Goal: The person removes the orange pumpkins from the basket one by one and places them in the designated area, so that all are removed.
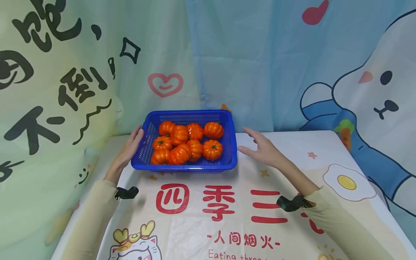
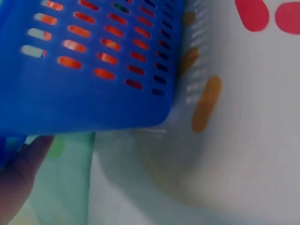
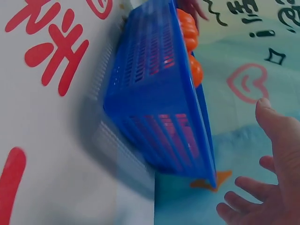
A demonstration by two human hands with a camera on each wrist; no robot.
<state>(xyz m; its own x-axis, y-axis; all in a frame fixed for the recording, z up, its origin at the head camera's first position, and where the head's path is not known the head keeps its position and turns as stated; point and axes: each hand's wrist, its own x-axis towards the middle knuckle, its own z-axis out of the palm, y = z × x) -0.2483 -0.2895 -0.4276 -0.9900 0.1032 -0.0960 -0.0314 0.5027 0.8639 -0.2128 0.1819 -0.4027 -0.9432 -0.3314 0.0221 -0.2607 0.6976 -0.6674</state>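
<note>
A blue plastic basket [image 1: 184, 168] with slotted walls stands toward the back of the table, holding several shiny orange mini pumpkins [image 1: 212, 150]. My left hand [image 1: 129, 146] lies along the basket's left end, fingers fairly straight at the rim. In the left wrist view its thumb [image 2: 21, 180] shows beside the basket wall [image 2: 93, 108]. Off the right end, my right hand [image 1: 263, 148] is held with thumb and fingers spread, a gap between it and the rim. The right wrist view also shows those fingers [image 3: 246, 190] apart from the basket, holding nothing.
A printed cloth [image 1: 243, 202] with red characters covers the table. Right behind the basket hangs a printed curtain [image 1: 234, 65]. Dark wrist straps with cameras sit on the left wrist [image 1: 126, 193] and right wrist [image 1: 294, 203].
</note>
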